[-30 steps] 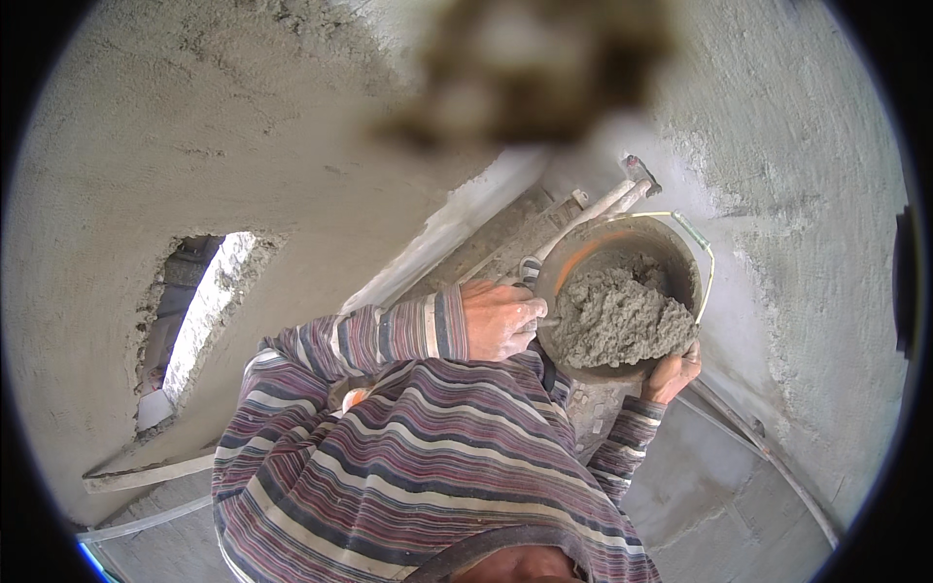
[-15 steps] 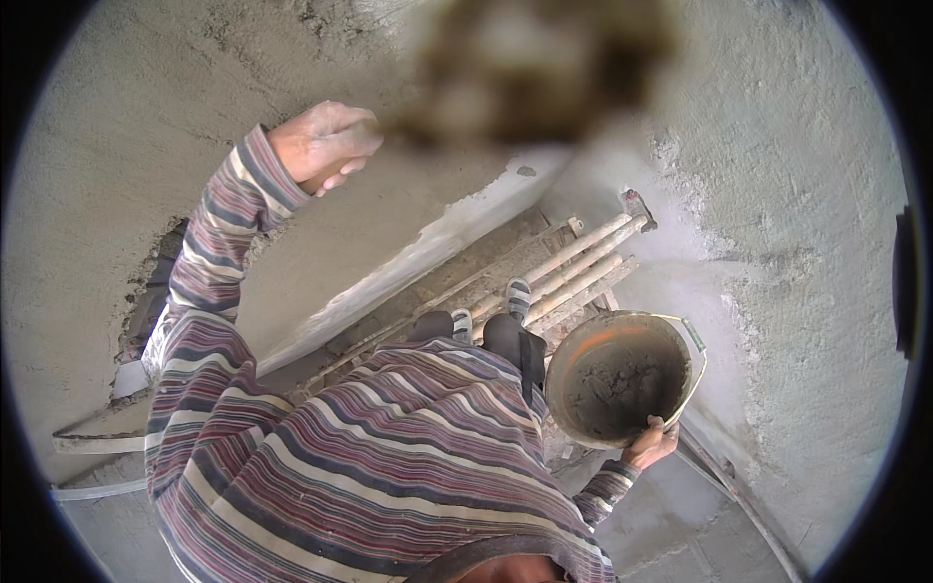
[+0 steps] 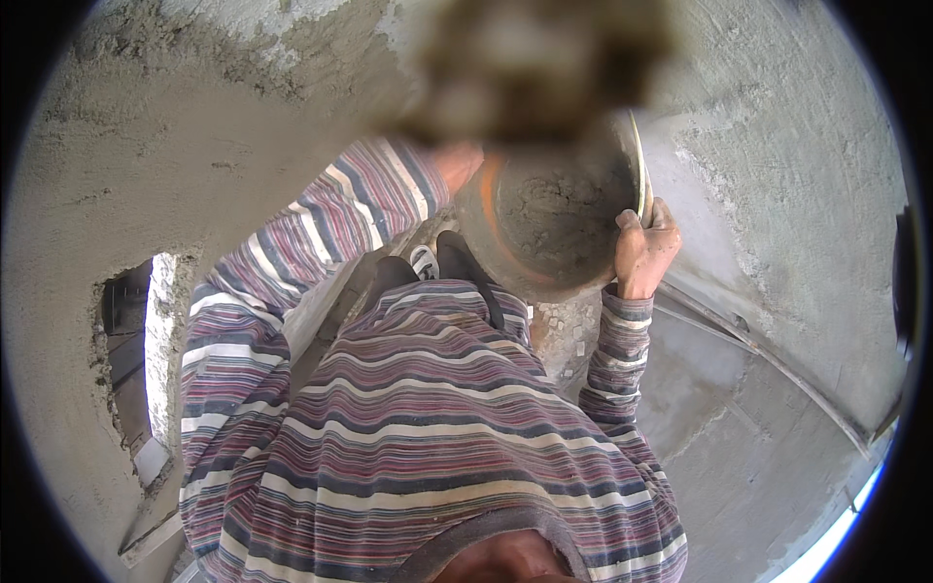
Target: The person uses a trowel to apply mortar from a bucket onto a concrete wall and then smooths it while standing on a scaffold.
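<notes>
My right hand [image 3: 645, 251] is closed on the right rim and pale handle of a grey bucket [image 3: 552, 216], which has an orange streak and a dark residue of mortar inside and is raised in front of me. My left hand [image 3: 455, 168], in a striped sleeve, is by the bucket's upper left side; its fingers are hidden. A large dark, out-of-focus blob [image 3: 533, 63] fills the top middle of the view and covers the top of the bucket.
Rough plastered walls [image 3: 807, 223] curve around me, with a broken opening [image 3: 131, 360] at the left. My feet [image 3: 425, 261] stand below on a dusty surface. Long pipes or rails [image 3: 739, 340] run along the lower right.
The heap of mortar seen earlier in the bucket is gone. My left hand left the rim, rose leftward, and is back by the bucket. The bucket and my right hand have risen.
</notes>
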{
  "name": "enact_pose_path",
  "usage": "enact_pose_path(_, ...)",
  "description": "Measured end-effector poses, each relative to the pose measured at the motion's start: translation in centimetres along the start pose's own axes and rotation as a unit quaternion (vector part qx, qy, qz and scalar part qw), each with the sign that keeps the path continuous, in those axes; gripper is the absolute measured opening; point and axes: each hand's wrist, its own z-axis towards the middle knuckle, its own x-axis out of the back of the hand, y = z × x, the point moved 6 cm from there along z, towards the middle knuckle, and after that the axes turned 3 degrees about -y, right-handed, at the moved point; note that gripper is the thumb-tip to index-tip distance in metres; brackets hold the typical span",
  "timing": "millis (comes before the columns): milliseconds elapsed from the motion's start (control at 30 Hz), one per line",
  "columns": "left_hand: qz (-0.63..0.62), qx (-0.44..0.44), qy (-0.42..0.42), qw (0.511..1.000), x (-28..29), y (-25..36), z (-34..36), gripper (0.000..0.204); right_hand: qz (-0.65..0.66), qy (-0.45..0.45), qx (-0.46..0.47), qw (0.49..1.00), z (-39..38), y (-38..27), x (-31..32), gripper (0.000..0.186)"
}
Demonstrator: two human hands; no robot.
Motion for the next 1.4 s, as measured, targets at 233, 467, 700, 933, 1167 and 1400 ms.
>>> enact_pose_path(233, -0.140, 0.014, -0.242, 0.960, -2.9, -0.1, -1.4, 0.029, 0.076, -0.044, 0.098, 0.991, 0.0, -5.6, -3.4, 0.023)
enact_pose_path(467, -0.421, 0.143, -0.200, 0.873, -2.5, 5.8, -4.0, 0.026, 0.060, -0.110, 0.122, 0.985, -0.2, -3.9, -3.8, 0.025)
enact_pose_path(700, -0.471, 0.153, -0.219, 0.841, -1.7, 7.4, -1.8, 0.034, 0.180, -0.038, 0.005, 0.983, -0.7, 0.0, -3.7, 0.017)
enact_pose_path(933, -0.501, 0.090, -0.181, 0.842, 3.1, 2.8, -4.5, 0.027, 0.264, 0.010, -0.098, 0.959, -1.9, 4.1, -1.4, 0.006)
enact_pose_path(1167, -0.684, -0.096, -0.100, 0.716, 9.7, 2.4, -6.7, 0.029, 0.319, 0.038, -0.089, 0.943, -4.2, 8.1, 0.6, 0.019)
enact_pose_path(1400, -0.757, 0.357, -0.162, 0.522, -2.7, -14.7, -13.6, 0.022, 0.117, 0.016, -0.126, 0.985, -4.4, 12.1, 2.8, 0.024)
